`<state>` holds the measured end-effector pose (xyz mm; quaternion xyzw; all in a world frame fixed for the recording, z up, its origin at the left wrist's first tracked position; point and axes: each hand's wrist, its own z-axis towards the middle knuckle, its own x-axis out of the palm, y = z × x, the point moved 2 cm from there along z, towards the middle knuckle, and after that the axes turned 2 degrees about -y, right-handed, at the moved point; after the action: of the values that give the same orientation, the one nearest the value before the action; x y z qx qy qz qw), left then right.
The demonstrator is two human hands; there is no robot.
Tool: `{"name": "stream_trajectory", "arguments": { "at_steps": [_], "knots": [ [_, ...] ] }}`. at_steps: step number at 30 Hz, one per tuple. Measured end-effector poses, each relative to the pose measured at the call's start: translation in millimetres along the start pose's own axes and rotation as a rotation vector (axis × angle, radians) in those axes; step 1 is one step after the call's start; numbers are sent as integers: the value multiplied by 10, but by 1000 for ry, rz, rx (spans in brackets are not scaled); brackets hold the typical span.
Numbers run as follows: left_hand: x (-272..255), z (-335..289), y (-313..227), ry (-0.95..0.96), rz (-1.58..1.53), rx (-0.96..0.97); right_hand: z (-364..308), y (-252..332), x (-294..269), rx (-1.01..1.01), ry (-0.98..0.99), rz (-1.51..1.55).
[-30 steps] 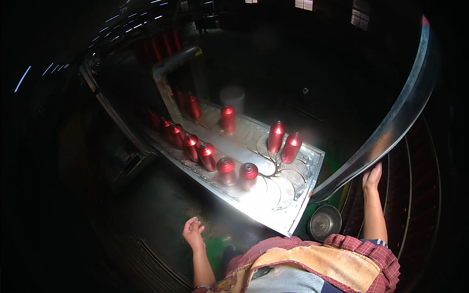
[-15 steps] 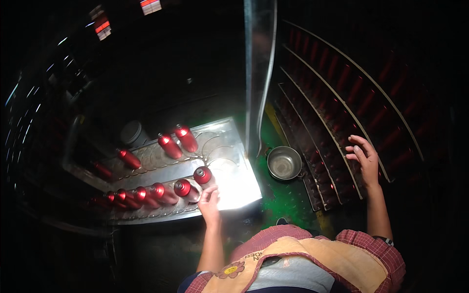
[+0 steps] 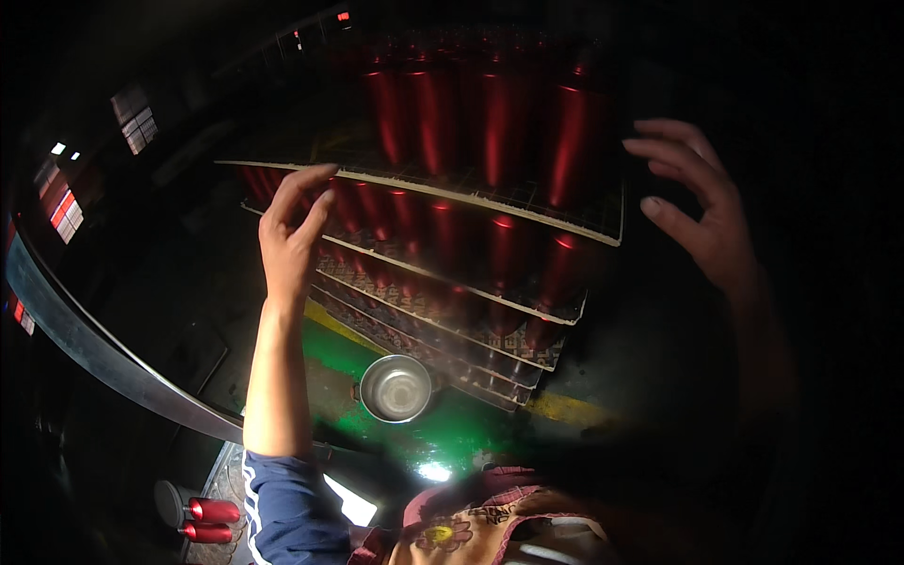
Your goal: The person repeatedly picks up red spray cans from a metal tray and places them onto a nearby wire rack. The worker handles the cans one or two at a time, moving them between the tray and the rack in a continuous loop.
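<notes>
My left hand (image 3: pixel 290 226) is raised in front of the edge of the top board (image 3: pixel 480 201), its thumb and fingers apart with nothing in them. Tall metallic red bottles (image 3: pixel 494 122) with narrow necks stand upright on that board. Past the board's right end, my right hand (image 3: pixel 702 202) hangs in the air, fingers curved and spread, holding nothing. A visible gap separates it from the nearest red bottle (image 3: pixel 568 141). Whether the left fingertips touch the board edge I cannot tell.
Lower boards (image 3: pixel 452 259) carry more red bottles beneath the top one. A round metal pot (image 3: pixel 395 388) sits on the green floor (image 3: pixel 330 344). At lower left are two red bottles (image 3: pixel 209 509), a white bucket (image 3: pixel 169 502) and a curved metal post (image 3: pixel 113 363).
The view has swung right, from the table of bottles to the stacked boards. My left hand has come away from a red bottle on the table and is raised; the right hand stays empty.
</notes>
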<state>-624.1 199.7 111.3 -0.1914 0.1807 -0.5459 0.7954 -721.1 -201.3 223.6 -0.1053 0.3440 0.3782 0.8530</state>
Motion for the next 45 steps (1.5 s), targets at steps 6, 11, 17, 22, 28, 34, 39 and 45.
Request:
{"name": "stream_trajectory", "arguments": {
  "at_steps": [6,11,17,22,28,34,39,45],
  "knots": [
    [1370,1717,295,305,379,121,1033,-804,587,162,-36,-335],
    [1718,1732,491,265,538,209,1095,-1145,806,307,20,-351],
    [1302,1117,483,-125,203,505,597,-834,617,311,-350,-139],
    [304,152,831,-407,-227,-64,-349,-532,864,244,-516,587],
    [-358,-1526,2022,-468,-907,-996,-804,7,2812,838,-412,1658],
    [-141,-2912,3251,-605,-1051,-1634,-466,-8,4574,1423,-120,2069],
    [40,-3341,3732,-960,-1485,-1821,-502,-150,5329,1646,-148,2223],
    [-156,-3189,3754,-822,-1830,-1566,-486,-122,5760,1643,-82,2331]
  ]
}}
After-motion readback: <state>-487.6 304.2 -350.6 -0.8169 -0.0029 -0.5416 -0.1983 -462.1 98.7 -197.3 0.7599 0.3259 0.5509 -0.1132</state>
